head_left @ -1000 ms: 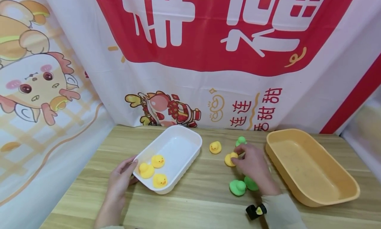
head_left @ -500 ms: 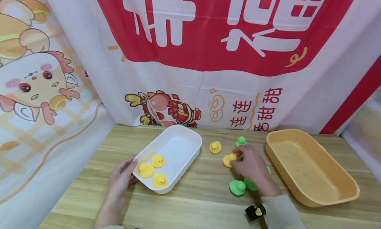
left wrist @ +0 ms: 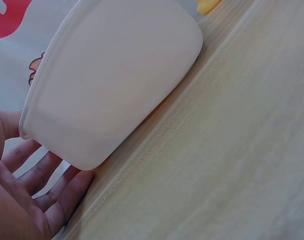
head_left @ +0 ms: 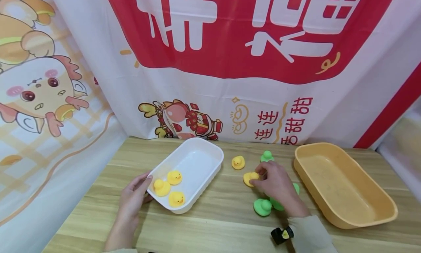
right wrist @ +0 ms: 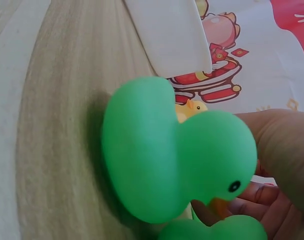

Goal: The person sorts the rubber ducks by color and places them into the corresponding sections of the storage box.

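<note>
My left hand (head_left: 129,198) holds the near left corner of a white plastic basin (head_left: 197,161), with its thumb at the rim and its fingers against the outer wall (left wrist: 116,75). Three yellow rubber ducks (head_left: 177,199) sit at the basin's near end. To the basin's right, my right hand (head_left: 276,181) pinches another yellow rubber duck (head_left: 249,179) low over the wooden table. Several green rubber ducks (head_left: 262,207) lie around that hand, some partly hidden beneath it. In the right wrist view, a green duck (right wrist: 141,150) fills the foreground and hides the fingertips.
A loose yellow duck (head_left: 238,162) sits between the basin and the right hand, and a green duck (head_left: 267,155) lies beyond that hand. At the right stands an orange basin (head_left: 342,187). A printed cloth (head_left: 223,106) hangs behind the table.
My right hand has shifted slightly left, carrying the yellow rubber duck toward the white basin. The left hand and the white basin have stayed in place.
</note>
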